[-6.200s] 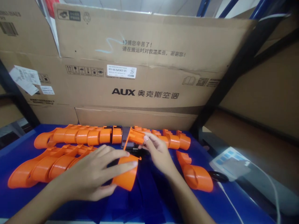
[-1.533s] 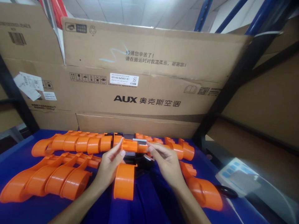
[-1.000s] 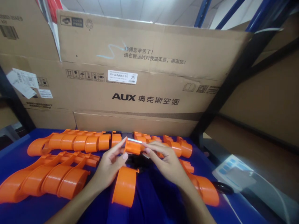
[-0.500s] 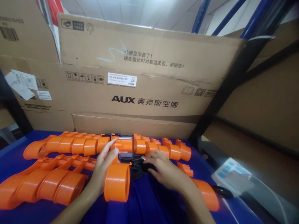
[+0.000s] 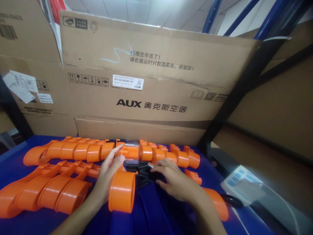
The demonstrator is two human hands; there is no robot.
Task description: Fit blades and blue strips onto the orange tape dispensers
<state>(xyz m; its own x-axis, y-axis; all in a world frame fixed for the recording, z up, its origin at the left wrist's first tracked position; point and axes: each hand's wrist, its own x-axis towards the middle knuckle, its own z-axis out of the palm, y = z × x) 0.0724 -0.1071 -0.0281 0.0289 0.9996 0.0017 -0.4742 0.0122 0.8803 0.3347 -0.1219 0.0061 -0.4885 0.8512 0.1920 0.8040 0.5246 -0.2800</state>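
Cardboard fills most of my view: a big AUX carton point(image 5: 151, 81) stands across the back of the bench point(image 5: 156, 212), with a blue and black rack post point(image 5: 244, 78) leaning up at the right; the bench itself is covered in deep blue. Next in size, I see a back row of orange shells point(image 5: 80, 150) nested end to end along the foot of the carton; a front cluster of orange shells point(image 5: 44, 192) lies nearer me at the left, well apart from my right arm; one loose orange shell point(image 5: 122, 192) stands just in front of my left wrist, and another orange shell point(image 5: 217, 204) lies partly hidden behind my right forearm. At the far right a pale label sheet point(image 5: 242, 187) rests near a white cable point(image 5: 283, 199). My left hand point(image 5: 109, 174) is spread, fingertips touching an orange piece point(image 5: 132, 151) seated across a small dark device point(image 5: 132, 153) in the middle of the back row; my right hand point(image 5: 171, 179) lies palm down, fingers curled loosely over a black part point(image 5: 144, 173) just below that device; I cannot tell whether it actually grips anything.
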